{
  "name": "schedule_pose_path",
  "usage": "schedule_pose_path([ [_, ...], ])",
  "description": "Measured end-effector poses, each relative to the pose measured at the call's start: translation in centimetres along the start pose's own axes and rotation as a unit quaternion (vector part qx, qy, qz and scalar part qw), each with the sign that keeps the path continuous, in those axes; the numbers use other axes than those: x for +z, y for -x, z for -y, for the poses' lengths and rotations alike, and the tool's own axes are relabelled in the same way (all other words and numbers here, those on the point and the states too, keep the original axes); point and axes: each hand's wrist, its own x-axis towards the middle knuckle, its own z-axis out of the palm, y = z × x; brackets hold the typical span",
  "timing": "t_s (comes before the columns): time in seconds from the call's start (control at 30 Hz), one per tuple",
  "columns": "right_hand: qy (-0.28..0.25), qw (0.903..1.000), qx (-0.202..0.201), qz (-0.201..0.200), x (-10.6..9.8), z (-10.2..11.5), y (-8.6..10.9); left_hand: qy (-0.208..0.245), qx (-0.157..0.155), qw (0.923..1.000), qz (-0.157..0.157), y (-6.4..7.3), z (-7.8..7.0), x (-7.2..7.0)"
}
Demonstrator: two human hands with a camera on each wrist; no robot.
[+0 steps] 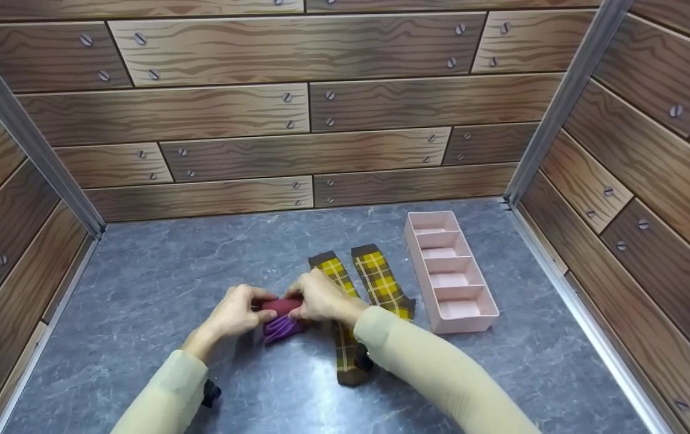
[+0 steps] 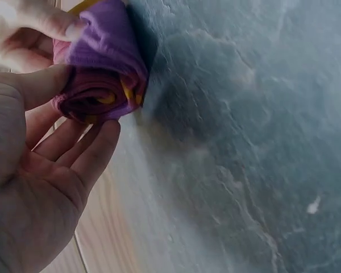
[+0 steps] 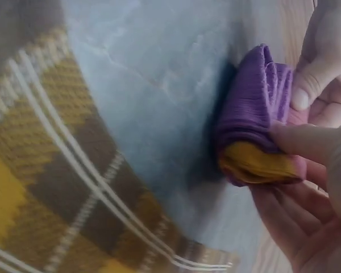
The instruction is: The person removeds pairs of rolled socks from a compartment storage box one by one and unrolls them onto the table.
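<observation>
A rolled-up bundle of socks (image 1: 282,328), purple and maroon with yellow showing inside the coil, is held between both hands low over the grey surface. My left hand (image 1: 237,311) grips its left end, thumb on the near side and fingers wrapped behind and under. At the other end, my right hand (image 1: 320,296) pinches the roll between thumb and fingers. In the left wrist view the spiral end of the sock roll (image 2: 99,94) faces the camera. The right wrist view shows a loose purple cuff fold on the sock roll (image 3: 250,108) above its yellow core.
Two yellow-and-brown plaid socks lie flat to the right; the nearer plaid sock (image 1: 346,352) passes beneath my right forearm, the other plaid sock (image 1: 378,274) beside it. A pink divided box (image 1: 465,324) stands farther right. Wood-patterned walls (image 1: 230,111) enclose the surface.
</observation>
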Motion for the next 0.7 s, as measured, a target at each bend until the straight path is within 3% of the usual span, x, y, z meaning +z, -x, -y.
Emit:
schedule_pose_path([
  [0.13,0.034,0.9978,-0.052,-0.021,0.9,-0.5,1.0,0.009,-0.009,0.9999,-0.008,0.1,0.4,0.0],
  [0.27,0.08,0.9883,-0.121,-0.048,1.4,-1.2,2.0,0.005,-0.017,0.9997,-0.017,0.0,0.4,0.1],
  [0.43,0.128,0.9685,-0.19,-0.098,1.8,-1.9,2.9,0.004,-0.045,0.9983,-0.036,-0.2,0.3,0.5],
  [0.57,0.185,0.9432,-0.243,-0.132,2.4,-2.1,3.9,0.002,-0.06,0.9972,-0.043,-0.2,0.3,0.8],
  [0.63,0.208,0.9304,-0.269,-0.138,2.7,-2.0,4.4,-0.002,-0.065,0.9968,-0.046,-0.3,0.3,0.8],
  [0.7,0.214,0.9252,-0.285,-0.13,3.0,-1.9,4.7,-0.005,-0.068,0.9966,-0.046,-0.3,0.2,0.8],
])
